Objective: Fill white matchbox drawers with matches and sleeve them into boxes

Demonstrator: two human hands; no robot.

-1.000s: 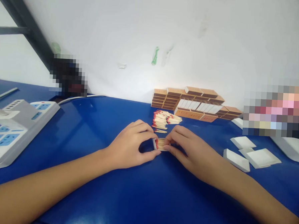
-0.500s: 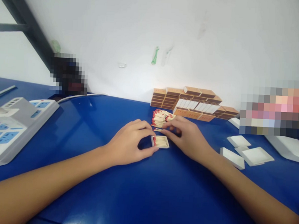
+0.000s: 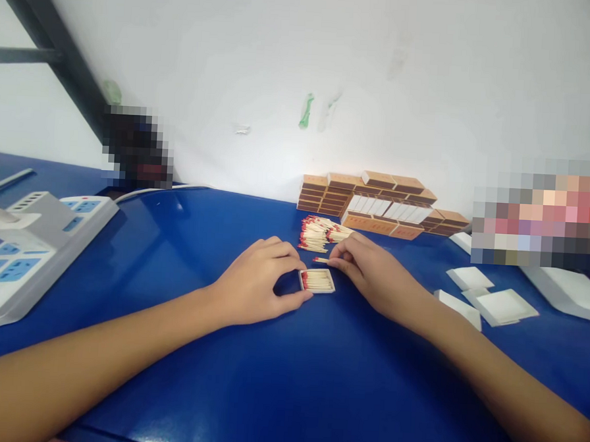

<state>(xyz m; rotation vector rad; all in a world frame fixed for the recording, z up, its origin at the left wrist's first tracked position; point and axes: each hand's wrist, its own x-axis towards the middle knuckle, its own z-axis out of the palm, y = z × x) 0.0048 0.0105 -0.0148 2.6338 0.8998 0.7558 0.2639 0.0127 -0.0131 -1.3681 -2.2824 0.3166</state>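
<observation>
A small white matchbox tray (image 3: 331, 289) lies on the blue table, with a layer of red-headed matches (image 3: 315, 279) in it. My left hand (image 3: 259, 282) grips the tray's left end between thumb and fingers. Just behind the tray, my right hand (image 3: 366, 267) pinches a match (image 3: 321, 260) by its plain end, its red head pointing left. Beyond that hand is a pile of loose matches (image 3: 316, 235), partly covered by the fingers on its right side.
Stacked brown matchboxes (image 3: 375, 202) stand against the wall at the back. Several white trays (image 3: 501, 306) lie at the right. A large power strip (image 3: 41, 254) is on the left, its white cable (image 3: 163, 189) running along the wall.
My right hand has drawn back slightly from the pile toward the tray, a match now showing in its fingertips. My left hand keeps its hold on the tray.
</observation>
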